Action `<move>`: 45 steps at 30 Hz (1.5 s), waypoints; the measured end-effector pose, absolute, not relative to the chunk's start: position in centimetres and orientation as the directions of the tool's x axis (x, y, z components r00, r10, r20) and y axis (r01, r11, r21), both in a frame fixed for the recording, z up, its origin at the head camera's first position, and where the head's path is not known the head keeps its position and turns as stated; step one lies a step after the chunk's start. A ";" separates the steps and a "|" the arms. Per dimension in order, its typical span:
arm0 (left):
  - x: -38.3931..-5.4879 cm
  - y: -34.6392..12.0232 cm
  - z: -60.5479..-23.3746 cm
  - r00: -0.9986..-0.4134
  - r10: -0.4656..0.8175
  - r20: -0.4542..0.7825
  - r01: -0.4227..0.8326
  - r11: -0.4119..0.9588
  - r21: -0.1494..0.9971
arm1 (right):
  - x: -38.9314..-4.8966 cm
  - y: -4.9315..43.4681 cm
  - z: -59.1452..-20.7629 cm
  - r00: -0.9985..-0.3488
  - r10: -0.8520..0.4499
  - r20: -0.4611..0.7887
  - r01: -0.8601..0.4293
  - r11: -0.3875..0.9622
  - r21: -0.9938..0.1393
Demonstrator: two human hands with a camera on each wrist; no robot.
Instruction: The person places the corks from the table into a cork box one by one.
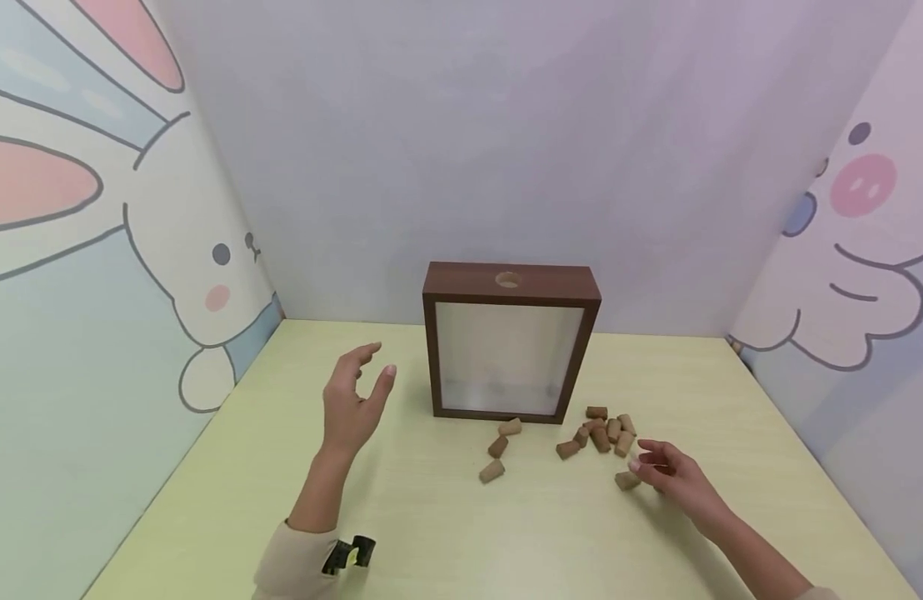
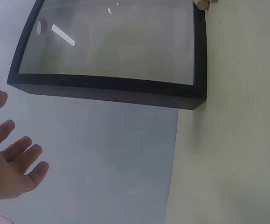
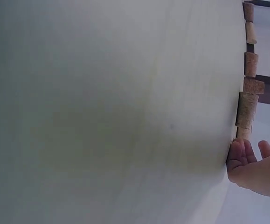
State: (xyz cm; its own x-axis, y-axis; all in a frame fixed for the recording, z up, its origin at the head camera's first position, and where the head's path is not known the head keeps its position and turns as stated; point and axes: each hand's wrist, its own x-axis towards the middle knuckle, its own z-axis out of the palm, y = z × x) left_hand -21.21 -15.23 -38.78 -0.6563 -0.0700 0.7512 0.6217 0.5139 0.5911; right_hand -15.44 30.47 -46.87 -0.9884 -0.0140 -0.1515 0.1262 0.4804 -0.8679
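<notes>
The nearest cork (image 1: 628,481) lies on its side on the table (image 1: 431,525), and should handle as a light, firm, slightly springy plug. Its dry, grainy surface ought to grip well rather than slip, and breakage seems a small worry, though its rounded body could roll; a thumb-and-finger pinch across the middle looks the surest hold. By the head view's clock, the right hand (image 1: 679,483) is just beside it at 3 o'clock, fingers loosely bent, with nothing plainly held; whether a fingertip touches the cork I cannot tell. Toward 11 o'clock sits a loose cluster of corks (image 1: 600,439), and between 9 and 10 a trio of corks (image 1: 498,447). Farther out, between 10 and 11, stands the upright framed box (image 1: 510,358), a round hole (image 1: 508,281) in its top. The left hand (image 1: 349,412), empty, thumb and fingers spread apart, is well away near 9 o'clock.
</notes>
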 end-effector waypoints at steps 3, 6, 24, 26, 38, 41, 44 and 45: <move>-21.5 -14.4 -38.4 -0.686 -0.086 0.722 0.611 0.470 0.637 | -15.4 30.5 -47.0 -0.986 -0.026 -0.162 0.126 0.515 -0.848; -21.8 -13.7 -37.8 -0.715 -0.107 0.691 0.599 0.415 0.685 | -15.3 30.5 -47.1 -0.985 -0.029 -0.169 0.127 0.540 -0.832; -23.6 -9.5 -31.8 -0.833 -0.083 0.546 0.519 0.220 0.826 | -15.7 30.9 -48.0 -0.986 -0.119 -0.117 0.026 0.584 -0.811; -24.7 -9.5 -32.3 -0.841 -0.078 0.536 0.513 0.200 0.835 | -15.7 30.9 -48.0 -0.984 -0.129 -0.120 0.022 0.586 -0.810; -29.9 -8.7 -33.0 -0.864 -0.055 0.500 0.500 0.016 0.866 | -15.9 30.9 -48.2 -0.985 -0.146 -0.093 -0.019 0.625 -0.781; -30.4 -8.4 -32.8 -0.869 -0.038 0.493 0.493 0.017 0.870 | -15.9 30.8 -48.2 -0.985 -0.138 -0.107 -0.002 0.626 -0.780; -30.9 -8.2 -32.9 -0.871 -0.021 0.490 0.490 -0.012 0.872 | -15.9 30.8 -48.2 -0.983 -0.150 -0.105 -0.012 0.625 -0.780; -30.9 -8.1 -33.0 -0.874 -0.017 0.486 0.487 -0.022 0.873 | -15.9 30.8 -48.2 -0.983 -0.154 -0.104 -0.014 0.620 -0.784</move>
State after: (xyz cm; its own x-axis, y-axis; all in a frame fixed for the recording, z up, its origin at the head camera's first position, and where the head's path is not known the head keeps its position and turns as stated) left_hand -30.91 -8.12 -32.96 -0.8736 -0.0170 0.4864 0.4867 -0.0220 0.8733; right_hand -15.90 30.77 -48.18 -0.9826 -0.1539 -0.1040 -0.0142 0.6203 -0.7842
